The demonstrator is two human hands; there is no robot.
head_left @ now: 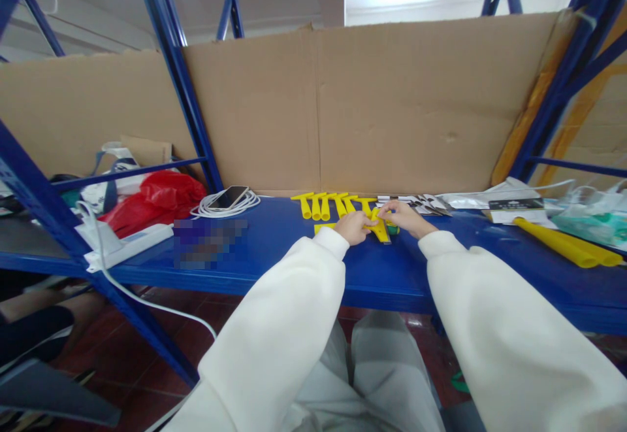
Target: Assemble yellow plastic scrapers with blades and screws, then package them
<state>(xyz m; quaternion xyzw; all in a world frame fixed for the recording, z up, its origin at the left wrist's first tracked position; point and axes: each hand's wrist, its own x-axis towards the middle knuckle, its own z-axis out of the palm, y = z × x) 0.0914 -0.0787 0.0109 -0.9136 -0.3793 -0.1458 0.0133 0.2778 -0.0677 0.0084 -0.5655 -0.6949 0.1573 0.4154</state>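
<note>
Over the blue shelf top, my left hand [353, 227] is closed round a yellow plastic scraper [379, 231], whose narrow metal-looking edge points down toward me. The fingers of my right hand [405, 217] are bent and pinched at the scraper's upper end; whether a small part is between them is too small to tell. A green item [392, 229] shows just under my right hand. Behind my hands, several yellow T-shaped handles [324, 206] lie in a row. Another flat yellow piece [321, 228] is partly hidden by my left hand.
Black-and-white blades or packets [427, 204] lie behind my right hand. Farther right are yellow tubes [563, 242] and a labelled packet [518, 208]. To the left are a phone [229, 197] on a coiled white cable [203, 208], a power strip [134, 244] and a red bag [157, 197]. Cardboard [392, 105] stands behind.
</note>
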